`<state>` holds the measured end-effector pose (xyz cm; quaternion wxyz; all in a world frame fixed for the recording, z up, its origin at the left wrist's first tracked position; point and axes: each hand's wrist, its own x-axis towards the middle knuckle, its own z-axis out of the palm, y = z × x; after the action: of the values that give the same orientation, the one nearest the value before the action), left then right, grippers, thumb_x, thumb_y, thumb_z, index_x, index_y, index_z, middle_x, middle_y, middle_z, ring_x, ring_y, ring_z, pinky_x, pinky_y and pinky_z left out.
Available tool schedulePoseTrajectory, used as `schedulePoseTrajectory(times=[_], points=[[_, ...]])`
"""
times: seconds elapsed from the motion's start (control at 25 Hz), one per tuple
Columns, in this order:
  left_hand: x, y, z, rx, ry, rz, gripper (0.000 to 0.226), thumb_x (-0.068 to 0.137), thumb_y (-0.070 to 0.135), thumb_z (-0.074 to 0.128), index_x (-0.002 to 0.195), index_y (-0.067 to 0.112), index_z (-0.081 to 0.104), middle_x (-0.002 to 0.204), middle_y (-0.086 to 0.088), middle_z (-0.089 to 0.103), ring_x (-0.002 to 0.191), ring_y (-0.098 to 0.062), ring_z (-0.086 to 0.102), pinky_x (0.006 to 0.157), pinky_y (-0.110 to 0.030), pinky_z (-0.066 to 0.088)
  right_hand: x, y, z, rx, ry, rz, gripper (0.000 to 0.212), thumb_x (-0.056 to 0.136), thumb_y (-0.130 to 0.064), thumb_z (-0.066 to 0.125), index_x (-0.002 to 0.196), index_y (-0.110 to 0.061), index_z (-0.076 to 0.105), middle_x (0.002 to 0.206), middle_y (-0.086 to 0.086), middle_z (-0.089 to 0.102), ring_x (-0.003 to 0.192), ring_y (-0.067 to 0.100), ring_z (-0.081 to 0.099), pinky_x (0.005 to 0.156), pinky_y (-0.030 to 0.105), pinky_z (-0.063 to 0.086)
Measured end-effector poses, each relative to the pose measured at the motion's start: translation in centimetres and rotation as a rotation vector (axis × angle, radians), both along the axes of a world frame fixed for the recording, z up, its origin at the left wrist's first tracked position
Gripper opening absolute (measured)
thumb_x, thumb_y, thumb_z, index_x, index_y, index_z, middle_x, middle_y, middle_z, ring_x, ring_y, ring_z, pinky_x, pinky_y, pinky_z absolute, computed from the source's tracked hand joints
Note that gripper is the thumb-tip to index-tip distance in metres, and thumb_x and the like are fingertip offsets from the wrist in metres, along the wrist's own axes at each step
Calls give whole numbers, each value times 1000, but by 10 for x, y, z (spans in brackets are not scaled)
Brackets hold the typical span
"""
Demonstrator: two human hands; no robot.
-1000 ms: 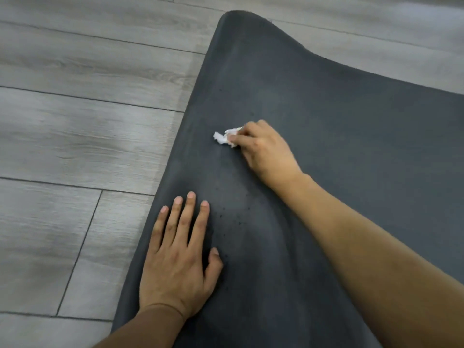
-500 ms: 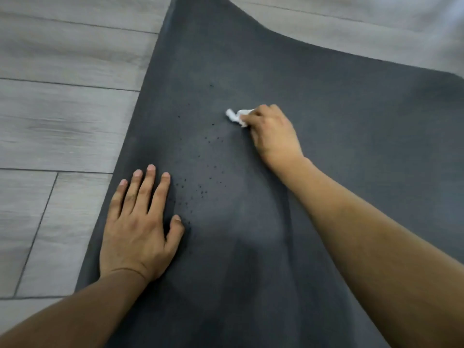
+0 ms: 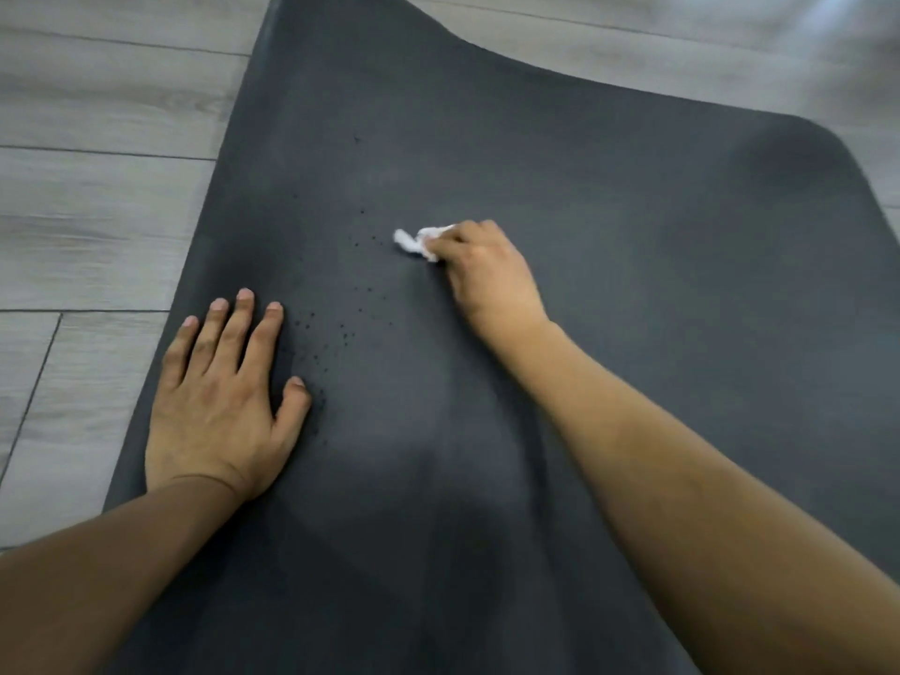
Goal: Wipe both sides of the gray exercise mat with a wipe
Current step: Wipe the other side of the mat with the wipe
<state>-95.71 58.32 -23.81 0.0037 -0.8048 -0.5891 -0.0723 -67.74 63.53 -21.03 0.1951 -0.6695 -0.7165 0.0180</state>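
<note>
While our right grip [image 3: 487,275] stayed curled round the crumpled white wipe [image 3: 414,242], with only a small wad showing past the fingertips, it pressed that wad onto the top face of the mat [image 3: 657,246]. Over the last second the wipe had come back toward us, closer to the line of our left grip [image 3: 219,397]. That grip lay flat with its fingers straight, pinning the mat near its left edge. Between the two grips a scatter of dark specks [image 3: 341,328] was on the mat, just left of the wipe; more of them showed than a second before. We judged that patch was not yet wiped, so the next strokes belonged there. Our view had also shifted, bringing the far right corner [image 3: 798,134] into sight against the wooden floor [image 3: 97,187]. The mat had not been turned, so its underside remained to do.
</note>
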Motion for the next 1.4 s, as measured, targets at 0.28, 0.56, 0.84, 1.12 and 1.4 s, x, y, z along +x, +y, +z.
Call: schedulePoseTrajectory(times=[0.28,0.56,0.84,1.12,1.4], points=[[2,0,1,-1,-5,11,75,91,47,29,156,11,35,164,-15,30,153,-31,24,127,-45,10,10,-24,-10,34,63,-274,42,89,-9,47,118,-30,68,110,-15,65,97,14,60,83,28,46],[3,-2,2,-12,16,-2,75,92,48,27,158,11,31,165,-16,27,154,-32,21,127,-46,8,82,-58,24,-84,-4,-236,33,90,-38,46,106,-29,73,118,-13,68,108,8,59,90,21,45],[4,-5,14,-79,86,-37,71,97,43,25,157,6,32,164,-22,26,152,-40,21,126,-53,10,-51,-63,-2,55,143,-193,32,81,-1,55,101,-15,74,101,7,71,84,31,58,80,29,43],[-35,-97,52,-56,12,-122,53,98,25,42,146,6,51,156,-19,40,147,-39,33,123,-50,26,-3,-67,7,-5,-28,-36,25,88,-10,50,99,-17,71,106,4,69,90,30,57,79,40,50],[-53,-118,13,-102,-93,-118,58,96,23,39,151,8,45,161,-15,35,153,-31,25,125,-48,21,-149,-117,2,20,210,261,20,87,-3,59,100,-13,71,97,5,65,82,26,53,79,32,46]])
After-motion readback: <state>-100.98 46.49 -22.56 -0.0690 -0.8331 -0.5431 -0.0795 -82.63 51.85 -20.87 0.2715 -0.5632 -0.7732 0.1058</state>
